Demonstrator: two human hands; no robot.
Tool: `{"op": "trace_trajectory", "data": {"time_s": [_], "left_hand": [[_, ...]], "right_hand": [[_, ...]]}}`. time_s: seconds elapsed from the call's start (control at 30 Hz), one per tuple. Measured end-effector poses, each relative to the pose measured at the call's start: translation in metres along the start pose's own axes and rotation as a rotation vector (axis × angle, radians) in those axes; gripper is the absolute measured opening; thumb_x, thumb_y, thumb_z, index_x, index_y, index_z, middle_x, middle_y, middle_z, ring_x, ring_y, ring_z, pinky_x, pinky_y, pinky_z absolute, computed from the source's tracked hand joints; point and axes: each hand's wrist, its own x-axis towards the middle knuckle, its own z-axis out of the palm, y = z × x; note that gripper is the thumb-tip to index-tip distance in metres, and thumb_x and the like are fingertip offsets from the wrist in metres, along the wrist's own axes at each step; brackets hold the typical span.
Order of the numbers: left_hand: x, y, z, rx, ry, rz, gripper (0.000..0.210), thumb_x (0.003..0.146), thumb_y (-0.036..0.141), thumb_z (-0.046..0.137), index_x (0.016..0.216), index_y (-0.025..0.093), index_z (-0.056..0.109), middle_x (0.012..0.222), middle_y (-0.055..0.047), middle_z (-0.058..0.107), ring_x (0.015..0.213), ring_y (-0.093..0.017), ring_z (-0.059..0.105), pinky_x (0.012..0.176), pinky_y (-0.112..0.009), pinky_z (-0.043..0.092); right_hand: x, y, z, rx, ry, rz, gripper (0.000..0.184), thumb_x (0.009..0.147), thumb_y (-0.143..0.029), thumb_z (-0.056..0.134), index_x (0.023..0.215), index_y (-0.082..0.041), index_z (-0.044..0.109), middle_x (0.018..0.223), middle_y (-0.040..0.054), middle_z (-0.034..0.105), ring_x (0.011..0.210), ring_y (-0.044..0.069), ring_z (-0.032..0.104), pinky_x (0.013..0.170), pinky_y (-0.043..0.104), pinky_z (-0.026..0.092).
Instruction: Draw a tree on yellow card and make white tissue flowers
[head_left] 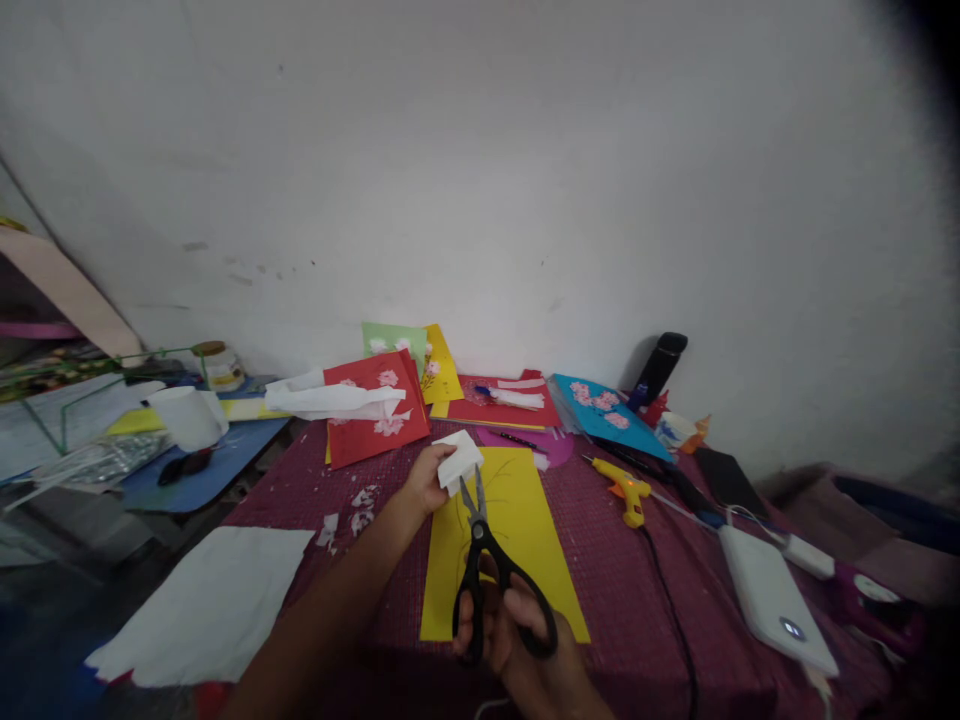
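My left hand [429, 482] grips a small folded piece of white tissue paper [459, 458] by its left side. In my right hand [517, 625] are black-handled scissors [478, 535], with fingers through the loops and the blades parted at the paper's lower edge. Beneath both hands lies a yellow sheet [525, 500] with thin branch-like lines drawn on it. White paper scraps [363, 510] are scattered on the maroon cloth left of the sheet.
A yellow glue gun [626, 490] with a lit orange light lies on the right, its cord running forward. Beyond it sits a white power bank [776, 600]. Red flower cards [379, 410] and a blue card [611, 415] line the back. White tissue [210, 600] hangs over the left edge.
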Motion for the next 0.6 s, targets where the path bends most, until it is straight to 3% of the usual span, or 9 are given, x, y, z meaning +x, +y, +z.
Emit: {"op": "trace_trajectory", "data": {"time_s": [0.1,0.2,0.3,0.43,0.5,0.6], "left_hand": [[0.001,0.001,-0.001,-0.008,0.007,0.018,0.025,0.075,0.009,0.05,0.098,0.006,0.059,0.062,-0.009,0.069,0.049,-0.021,0.065,0.052,-0.029,0.053],[0.0,0.002,-0.002,-0.024,0.011,0.026,0.022,0.076,0.01,0.05,0.096,0.008,0.059,0.063,-0.009,0.069,0.049,-0.02,0.065,0.052,-0.028,0.053],[-0.001,0.003,-0.002,-0.051,0.011,0.024,0.021,0.077,0.011,0.052,0.095,0.009,0.06,0.064,-0.009,0.07,0.051,-0.02,0.066,0.055,-0.028,0.053],[-0.002,0.004,-0.002,-0.077,-0.004,-0.009,0.02,0.077,0.012,0.054,0.095,0.009,0.062,0.068,-0.011,0.071,0.058,-0.022,0.069,0.06,-0.03,0.055],[-0.002,0.005,-0.001,-0.087,-0.003,-0.017,0.02,0.077,0.012,0.054,0.094,0.009,0.062,0.069,-0.011,0.071,0.059,-0.023,0.069,0.061,-0.031,0.055],[-0.002,0.005,-0.002,-0.103,-0.001,-0.005,0.02,0.076,0.012,0.055,0.094,0.009,0.063,0.068,-0.01,0.071,0.057,-0.022,0.069,0.061,-0.031,0.055]], "right_hand": [[-0.005,0.005,-0.002,-0.045,-0.003,0.01,0.041,0.079,-0.034,0.068,0.116,-0.018,0.057,0.083,0.0074,0.067,0.075,0.022,0.065,0.072,0.038,0.05],[-0.014,-0.013,-0.007,-0.24,0.047,-0.055,0.046,0.079,-0.039,0.069,0.118,-0.018,0.057,0.087,0.0081,0.067,0.072,0.021,0.064,0.068,0.036,0.048],[-0.023,-0.056,-0.019,-0.726,0.204,-0.135,0.047,0.08,-0.038,0.07,0.122,-0.019,0.059,0.091,0.0086,0.068,0.074,0.022,0.063,0.066,0.033,0.047],[-0.024,-0.112,-0.043,-1.546,0.411,-0.171,0.049,0.079,-0.037,0.063,0.126,-0.023,0.059,0.112,0.0104,0.068,0.097,0.029,0.063,0.082,0.039,0.046],[-0.023,-0.123,-0.055,-1.898,0.478,-0.078,0.045,0.08,-0.035,0.058,0.124,-0.023,0.06,0.108,0.0111,0.07,0.094,0.031,0.065,0.08,0.04,0.045],[-0.023,-0.122,-0.067,-2.135,0.486,0.005,0.045,0.083,-0.032,0.054,0.126,-0.023,0.058,0.104,0.0126,0.071,0.091,0.03,0.067,0.076,0.037,0.045]]}}
